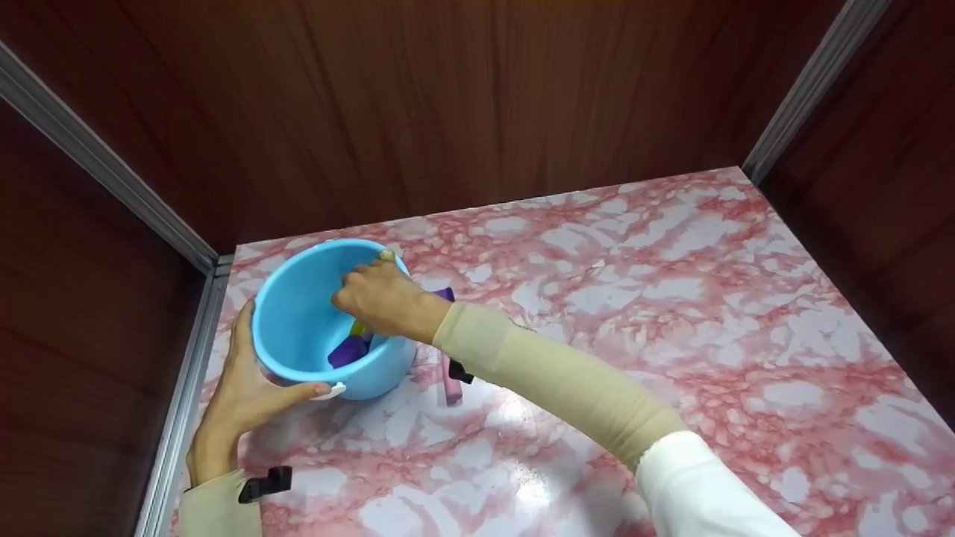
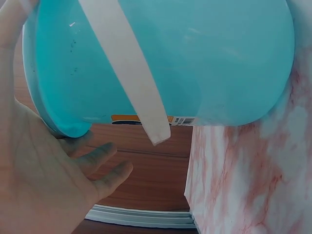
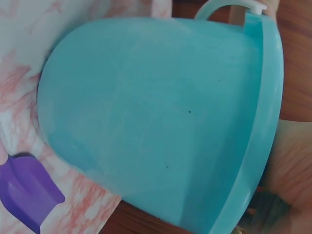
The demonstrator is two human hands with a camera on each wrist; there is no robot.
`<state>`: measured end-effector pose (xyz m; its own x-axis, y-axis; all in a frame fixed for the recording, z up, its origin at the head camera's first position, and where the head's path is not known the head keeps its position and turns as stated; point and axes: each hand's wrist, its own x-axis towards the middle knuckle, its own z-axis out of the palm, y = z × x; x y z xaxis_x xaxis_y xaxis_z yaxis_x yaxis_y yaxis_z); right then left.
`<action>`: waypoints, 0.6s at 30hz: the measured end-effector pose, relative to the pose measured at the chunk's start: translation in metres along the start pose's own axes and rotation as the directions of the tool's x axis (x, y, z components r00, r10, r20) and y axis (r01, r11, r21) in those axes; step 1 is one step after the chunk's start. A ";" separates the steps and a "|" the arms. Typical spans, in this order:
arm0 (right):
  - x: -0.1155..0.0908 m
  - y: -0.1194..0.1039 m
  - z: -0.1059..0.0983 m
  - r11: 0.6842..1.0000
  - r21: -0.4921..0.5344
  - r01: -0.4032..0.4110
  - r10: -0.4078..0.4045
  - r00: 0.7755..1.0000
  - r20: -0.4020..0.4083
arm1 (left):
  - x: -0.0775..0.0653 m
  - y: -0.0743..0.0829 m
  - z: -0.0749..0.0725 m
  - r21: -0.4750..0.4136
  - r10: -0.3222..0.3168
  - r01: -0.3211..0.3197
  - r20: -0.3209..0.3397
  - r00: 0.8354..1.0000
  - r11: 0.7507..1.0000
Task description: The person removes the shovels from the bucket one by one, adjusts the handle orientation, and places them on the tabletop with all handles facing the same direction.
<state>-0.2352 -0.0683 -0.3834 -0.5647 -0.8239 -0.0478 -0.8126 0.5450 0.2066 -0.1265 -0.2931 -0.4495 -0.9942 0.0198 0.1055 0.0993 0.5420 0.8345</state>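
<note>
The bucket (image 1: 298, 306) looks to us like smooth plastic, with a soft sheen and a few fine dark specks on its outer wall. We see a flat, matt, plastic-looking handle (image 2: 124, 63) across it, and a label (image 2: 126, 118) that could be printed paper or film; we cannot tell which. The scoop (image 3: 29, 190) is smooth plastic, and the purple piece (image 1: 348, 350) looks plastic to us too. We read the beige sleeve (image 1: 552, 365) and white sleeve (image 1: 701, 485) as matt cloth. The tabletop (image 1: 671, 321) is smooth, glossy and marble-patterned, the panel (image 1: 448, 112) wood-grained with a faint sheen, and the rail (image 1: 112, 168) ridged, dull metal
</note>
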 end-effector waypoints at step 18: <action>0.035 -0.038 0.002 0.985 -0.165 -0.055 0.111 0.930 0.351 | -0.003 -0.005 -0.002 0.010 -0.009 0.009 -0.011 1.000 1.000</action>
<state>-0.2246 -0.1173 -0.3953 -0.6659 -0.6508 -0.3648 -0.7452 0.5568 0.3670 -0.1238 -0.2978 -0.4528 -0.9946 0.0058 0.1036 0.0897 0.5504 0.8301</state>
